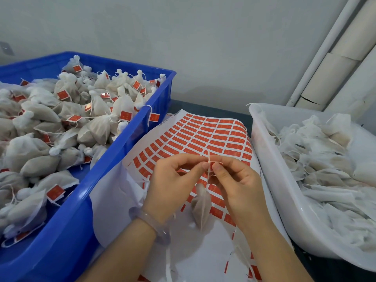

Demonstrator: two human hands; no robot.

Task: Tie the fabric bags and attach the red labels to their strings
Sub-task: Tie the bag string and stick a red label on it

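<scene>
A small filled fabric bag (201, 206) hangs by its white string (208, 176) over the sheet of red labels (205, 135). Just above it, my left hand (173, 180) and my right hand (236, 180) meet. Both pinch the string with thumb and forefinger at the same spot, where a red label (212, 165) shows between the fingertips. The string's end sticks up above my fingers. Rows of red labels remain on the curled far part of the sheet; the near part is mostly bare white backing.
A blue crate (130, 143) on the left is heaped with tied, labelled bags. A white tub (270, 174) on the right holds untied bags. A pale bangle (150, 224) circles my left wrist. Pipes and cardboard tubes (333, 64) lean in the back right corner.
</scene>
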